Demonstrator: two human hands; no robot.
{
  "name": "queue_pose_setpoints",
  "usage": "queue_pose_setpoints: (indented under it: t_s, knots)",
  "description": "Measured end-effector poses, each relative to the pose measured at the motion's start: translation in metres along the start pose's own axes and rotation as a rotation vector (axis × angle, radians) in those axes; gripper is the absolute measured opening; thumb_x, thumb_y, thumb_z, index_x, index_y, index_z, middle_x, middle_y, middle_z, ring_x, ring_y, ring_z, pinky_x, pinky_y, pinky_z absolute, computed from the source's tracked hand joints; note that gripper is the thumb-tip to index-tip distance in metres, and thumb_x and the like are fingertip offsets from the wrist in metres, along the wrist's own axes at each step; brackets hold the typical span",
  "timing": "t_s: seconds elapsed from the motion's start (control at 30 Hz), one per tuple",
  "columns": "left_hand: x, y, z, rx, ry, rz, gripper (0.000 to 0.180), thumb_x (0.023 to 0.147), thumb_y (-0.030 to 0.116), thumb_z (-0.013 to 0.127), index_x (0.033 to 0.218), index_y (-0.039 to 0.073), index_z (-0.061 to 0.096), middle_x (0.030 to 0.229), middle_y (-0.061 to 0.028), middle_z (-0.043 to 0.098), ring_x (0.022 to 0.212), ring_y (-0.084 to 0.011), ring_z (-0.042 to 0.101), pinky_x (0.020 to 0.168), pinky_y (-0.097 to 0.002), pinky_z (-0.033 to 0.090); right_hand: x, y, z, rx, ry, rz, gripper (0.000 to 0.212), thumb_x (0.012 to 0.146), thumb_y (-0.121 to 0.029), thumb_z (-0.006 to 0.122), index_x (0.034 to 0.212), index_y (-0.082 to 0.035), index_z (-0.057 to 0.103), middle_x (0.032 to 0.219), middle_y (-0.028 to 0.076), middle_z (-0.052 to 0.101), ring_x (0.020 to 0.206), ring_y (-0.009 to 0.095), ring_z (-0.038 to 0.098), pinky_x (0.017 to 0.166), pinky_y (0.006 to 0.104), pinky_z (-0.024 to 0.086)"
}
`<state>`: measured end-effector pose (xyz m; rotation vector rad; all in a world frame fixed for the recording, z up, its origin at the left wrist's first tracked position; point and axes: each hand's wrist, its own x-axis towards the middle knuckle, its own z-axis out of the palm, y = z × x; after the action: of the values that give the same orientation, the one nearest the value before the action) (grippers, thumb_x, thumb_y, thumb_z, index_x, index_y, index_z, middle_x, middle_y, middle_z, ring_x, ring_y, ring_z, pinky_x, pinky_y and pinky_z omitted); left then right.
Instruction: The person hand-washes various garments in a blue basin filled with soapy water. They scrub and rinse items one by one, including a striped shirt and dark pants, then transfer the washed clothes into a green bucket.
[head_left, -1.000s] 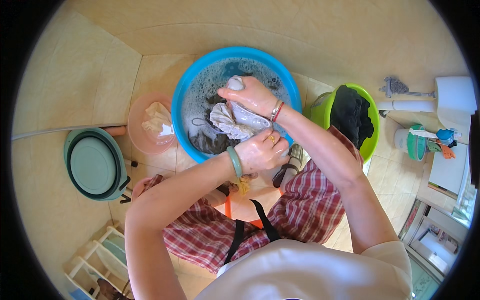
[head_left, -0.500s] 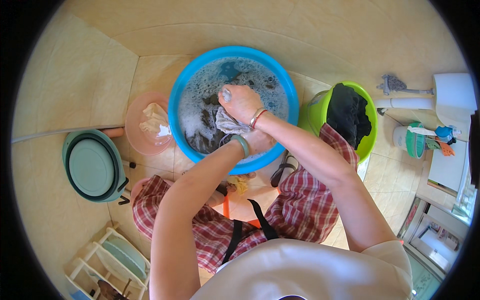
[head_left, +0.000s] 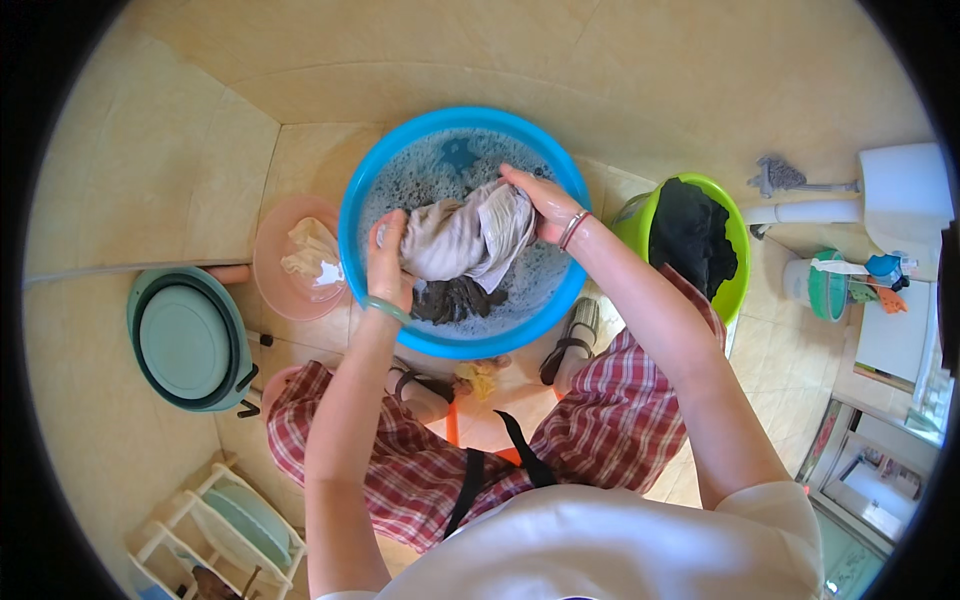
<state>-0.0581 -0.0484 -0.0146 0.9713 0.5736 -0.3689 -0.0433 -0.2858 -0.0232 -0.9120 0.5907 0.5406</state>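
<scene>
Between my two hands, above soapy water, stretches a wet pale garment [head_left: 452, 238], loosely bunched, with a whiter part at its right end. My left hand [head_left: 388, 265], a green bangle at its wrist, is closed on the left end. The fingers of my right hand [head_left: 545, 203] grip the right end from the side, thumb side partly hidden. Below is a round blue basin [head_left: 463, 348] full of foam. A dark wet cloth [head_left: 455, 300] lies in the water under the garment, near the basin's front.
Right of the basin stands a lime-green bucket [head_left: 738, 270] holding black cloth [head_left: 690, 235]. On the left are a pink basin [head_left: 290, 305] with a cream cloth [head_left: 311, 248] and a green folding basin [head_left: 185, 340]. A tiled wall [head_left: 480, 60] rises behind.
My hands were close together, wringing or pressing the bunched garment low over the water. Now they are apart, and the garment is spread wider between them.
</scene>
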Motion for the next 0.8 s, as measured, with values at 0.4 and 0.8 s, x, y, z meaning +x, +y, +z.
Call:
queue_pose_setpoints:
  t_s: [0.4,0.8]
  knots:
    - [-0.037,-0.044,0.202,-0.278,-0.586,-0.131,0.024,0.094,0.025,0.056,0.116,0.014,0.055,0.123,-0.0040,0.057,0.119,-0.0213,0.051,0.102,-0.0444,0.040,-0.157,-0.152,-0.098,-0.245,0.232,-0.636,0.052,0.083,-0.035,0.072,0.120,-0.001,0.058,0.117,0.008,0.061,0.109,0.016,0.058,0.094,0.0333,0.047]
    - [-0.071,-0.180,0.291,1.064,-1.344,-0.409,0.076,0.087,0.046,0.064,0.147,0.012,0.031,0.142,-0.0134,0.041,0.131,-0.0312,0.039,0.100,-0.0522,0.040,-0.252,-0.091,-0.345,-0.640,0.997,-0.552,0.087,0.073,-0.056,0.075,0.130,0.003,0.049,0.119,0.019,0.058,0.114,0.024,0.055,0.098,0.0348,0.043]
